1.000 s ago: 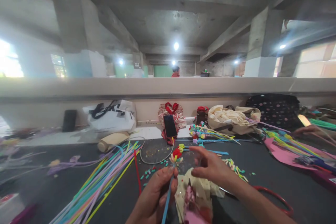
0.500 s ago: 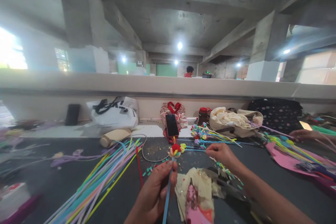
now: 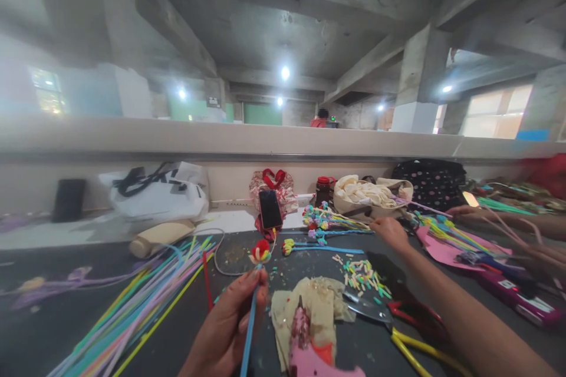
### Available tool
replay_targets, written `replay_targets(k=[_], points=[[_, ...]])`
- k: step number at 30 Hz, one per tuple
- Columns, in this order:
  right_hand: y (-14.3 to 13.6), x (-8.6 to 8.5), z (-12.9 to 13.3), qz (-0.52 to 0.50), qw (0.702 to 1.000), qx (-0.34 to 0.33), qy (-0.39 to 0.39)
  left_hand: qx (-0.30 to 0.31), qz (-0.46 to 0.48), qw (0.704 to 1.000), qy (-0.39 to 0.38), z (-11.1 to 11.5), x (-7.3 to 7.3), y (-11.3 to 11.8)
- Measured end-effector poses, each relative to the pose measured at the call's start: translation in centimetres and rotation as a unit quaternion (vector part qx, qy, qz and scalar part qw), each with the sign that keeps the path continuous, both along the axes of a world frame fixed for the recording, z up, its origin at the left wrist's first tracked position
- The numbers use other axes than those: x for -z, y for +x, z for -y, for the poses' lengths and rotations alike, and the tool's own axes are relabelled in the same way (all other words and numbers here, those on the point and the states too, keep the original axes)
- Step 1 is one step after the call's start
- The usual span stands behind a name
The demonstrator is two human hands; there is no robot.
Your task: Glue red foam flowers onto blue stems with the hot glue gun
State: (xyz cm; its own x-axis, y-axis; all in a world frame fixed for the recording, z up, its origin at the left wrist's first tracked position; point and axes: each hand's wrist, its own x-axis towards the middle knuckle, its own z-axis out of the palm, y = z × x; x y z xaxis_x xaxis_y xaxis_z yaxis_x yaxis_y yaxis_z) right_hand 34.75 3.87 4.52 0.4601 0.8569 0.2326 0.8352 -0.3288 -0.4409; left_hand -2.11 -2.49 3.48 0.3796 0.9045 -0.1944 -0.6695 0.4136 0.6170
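Observation:
My left hand (image 3: 234, 312) is closed around a blue pipe-cleaner stem (image 3: 251, 330), held upright. At its top sits a small fuzzy flower head (image 3: 260, 251) in red, yellow and cream. My right hand (image 3: 391, 234) is stretched forward with its fingers pinched together, at the stem ends of a bundle of small pipe-cleaner flowers (image 3: 325, 216); what it grips, if anything, is hidden. Nearer me, blue-stemmed flowers with yellow heads (image 3: 289, 246) lie on the table. Below my hands a pink glue gun (image 3: 305, 339) rests on a glue-stained cloth (image 3: 327, 297).
Long pastel pipe cleaners (image 3: 145, 312) spread on the left. Cut pieces (image 3: 362, 275) and yellow-handled scissors (image 3: 404, 344) lie under my right arm. A phone (image 3: 269, 210) leans against a patterned bag at the back. At right, another person's hand (image 3: 469, 212) is beside a pink sheet (image 3: 442, 250).
My right hand has moved away from the blue stems, farther back and right, to the bundle's stem ends. The view has turned right. My left hand still holds the flower.

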Motion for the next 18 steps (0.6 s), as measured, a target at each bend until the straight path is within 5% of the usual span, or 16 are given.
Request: replay_targets(k=[4, 12, 18], points=[[0.7, -0.6, 0.4, -0.013, 1.0, -0.016, -0.014, 0.017, -0.004, 1.0, -0.023, -0.3, 0.4, -0.1], [-3.4, -0.6, -2.0, -0.003, 0.994, -0.11, 0.01, 0.009, 0.035, 0.997, 0.072, -0.5, 0.9, -0.7], [1.6, -0.1, -0.5, 0.049, 0.996, -0.052, 0.05, 0.01, 0.073, 0.991, 0.109, -0.2, 0.5, -0.9]])
